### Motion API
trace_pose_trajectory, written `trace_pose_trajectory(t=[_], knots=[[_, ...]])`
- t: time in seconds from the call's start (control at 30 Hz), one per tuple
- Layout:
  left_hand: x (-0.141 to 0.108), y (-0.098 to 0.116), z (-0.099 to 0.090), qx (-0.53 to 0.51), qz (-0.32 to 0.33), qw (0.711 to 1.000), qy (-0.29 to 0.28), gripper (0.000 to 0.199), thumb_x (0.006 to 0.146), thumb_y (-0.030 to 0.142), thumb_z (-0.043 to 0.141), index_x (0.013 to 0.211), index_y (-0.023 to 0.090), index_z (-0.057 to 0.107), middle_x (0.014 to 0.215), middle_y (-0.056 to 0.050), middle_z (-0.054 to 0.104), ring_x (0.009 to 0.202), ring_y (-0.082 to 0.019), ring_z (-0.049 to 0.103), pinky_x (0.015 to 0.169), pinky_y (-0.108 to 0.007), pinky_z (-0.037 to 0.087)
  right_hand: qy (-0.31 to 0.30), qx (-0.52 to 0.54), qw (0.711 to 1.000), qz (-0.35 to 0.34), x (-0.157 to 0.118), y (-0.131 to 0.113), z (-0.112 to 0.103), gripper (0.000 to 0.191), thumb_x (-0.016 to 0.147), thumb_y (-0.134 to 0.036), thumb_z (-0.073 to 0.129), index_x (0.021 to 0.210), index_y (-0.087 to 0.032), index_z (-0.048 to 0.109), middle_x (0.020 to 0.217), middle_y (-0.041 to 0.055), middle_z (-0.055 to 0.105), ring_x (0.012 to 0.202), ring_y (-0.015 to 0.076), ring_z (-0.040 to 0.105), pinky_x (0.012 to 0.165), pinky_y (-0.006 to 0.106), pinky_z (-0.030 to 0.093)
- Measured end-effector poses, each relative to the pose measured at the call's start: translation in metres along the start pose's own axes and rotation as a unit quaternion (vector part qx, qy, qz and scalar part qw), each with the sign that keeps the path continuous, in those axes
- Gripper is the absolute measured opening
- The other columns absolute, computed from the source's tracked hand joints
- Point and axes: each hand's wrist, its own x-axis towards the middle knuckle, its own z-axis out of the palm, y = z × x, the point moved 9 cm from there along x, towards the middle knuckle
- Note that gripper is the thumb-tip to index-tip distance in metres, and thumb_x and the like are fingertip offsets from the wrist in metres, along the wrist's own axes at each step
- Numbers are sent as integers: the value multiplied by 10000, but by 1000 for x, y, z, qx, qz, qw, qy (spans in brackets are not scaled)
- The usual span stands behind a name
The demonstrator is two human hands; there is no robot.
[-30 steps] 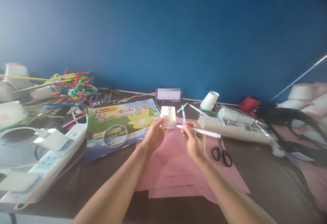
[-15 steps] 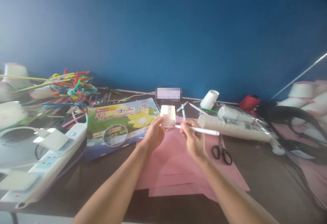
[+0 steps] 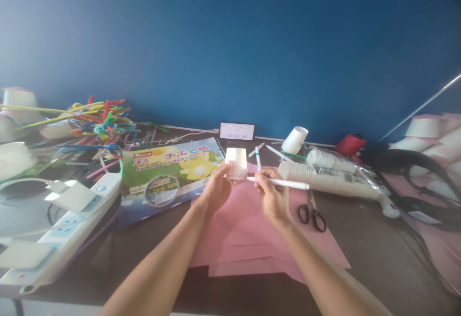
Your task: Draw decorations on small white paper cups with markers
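In my left hand (image 3: 219, 184) is a small white paper cup (image 3: 236, 161), its fingers closed around the left side. Reddish drawn lines show on the cup's lower front. My right hand (image 3: 271, 192) pinches a white marker (image 3: 293, 184), whose tip points left at the cup's lower right edge. Whether the tip touches the cup I cannot tell. Both hands are above pink paper sheets (image 3: 248, 244). Just right of my right hand lie black-handled scissors (image 3: 311, 217), partly on the pink paper.
A colour paper pack (image 3: 169, 172) lies left, beside a power strip (image 3: 68, 232) and bundled pipe cleaners (image 3: 104, 121). Behind my hands stands a timer screen (image 3: 237, 131). To the right are stacked paper cups (image 3: 331, 181), a single cup (image 3: 294, 139) and another marker (image 3: 258, 157).
Both hands keep nearly the same pose on the cup and marker. The whole view has shifted very slightly. The timer screen's digits are now readable.
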Motion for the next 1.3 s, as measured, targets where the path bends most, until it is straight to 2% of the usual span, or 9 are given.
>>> trace_pose_trajectory(t=[0.13, 0.37, 0.7, 0.87, 0.97, 1.1, 1.2, 1.3], knots=[[0, 1, 0, -5, 1, 1000, 8, 195, 788, 329, 648, 876, 156, 657, 878, -39, 674, 804, -161, 618, 788, -301, 459, 10, -17, 1000, -3, 0, -1, -1, 159, 821, -335, 588, 740, -199, 590, 579, -44, 513, 518, 97, 427, 492, 232, 319], [1, -2, -2, -28, -8, 1000, 10, 187, 808, 312, 629, 914, 161, 661, 897, -32, 681, 830, -160, 622, 795, -292, 460, 31, 35, 999, 22, 1, 1, -3, 148, 791, -318, 605, 708, -198, 580, 558, -48, 509, 528, 96, 440, 520, 225, 348], [1, -2, -2, -23, 0, 1000, 7, 180, 792, 318, 641, 862, 154, 665, 859, -31, 679, 794, -155, 620, 774, -293, 464, 19, -23, 1000, 0, 0, -2, -3, 151, 814, -324, 587, 731, -199, 586, 563, -48, 497, 509, 97, 425, 479, 225, 322], [0, -1, 3, -19, -8, 1000, -7, 224, 816, 326, 616, 938, 147, 674, 902, -50, 695, 841, -171, 631, 818, -302, 461, 64, 32, 997, -16, 1, -8, -7, 153, 825, -344, 612, 768, -206, 578, 613, -46, 525, 577, 97, 485, 575, 237, 402], [-1, 0, 5, -16, -9, 1000, -11, 240, 834, 320, 596, 971, 138, 672, 908, -60, 694, 828, -170, 626, 794, -291, 460, 84, 64, 994, -12, 2, -11, -9, 180, 847, -392, 591, 875, -215, 587, 637, -45, 568, 553, 87, 490, 589, 242, 422], [0, 0, 3, -11, -9, 1000, -11, 243, 840, 321, 590, 980, 139, 671, 902, -62, 694, 811, -172, 624, 766, -286, 459, 100, 47, 993, 32, 3, -7, -13, 358, 896, -492, 486, 1134, -232, 550, 569, -44, 583, 491, 102, 487, 467, 221, 357], [0, -1, 3, -13, -10, 1000, -15, 255, 836, 326, 600, 993, 139, 674, 903, -61, 694, 801, -167, 623, 757, -282, 459, 100, 19, 994, 27, 6, -6, -16, 339, 890, -487, 507, 1100, -226, 561, 566, -43, 585, 501, 104, 502, 481, 224, 377], [-1, 0, 6, -10, -9, 1000, -28, 285, 835, 340, 601, 1020, 133, 667, 938, -73, 691, 841, -182, 625, 791, -298, 462, 80, 11, 997, -11, 10, -8, -15, 286, 882, -443, 541, 1063, -223, 568, 664, -28, 622, 576, 112, 556, 595, 264, 460]])
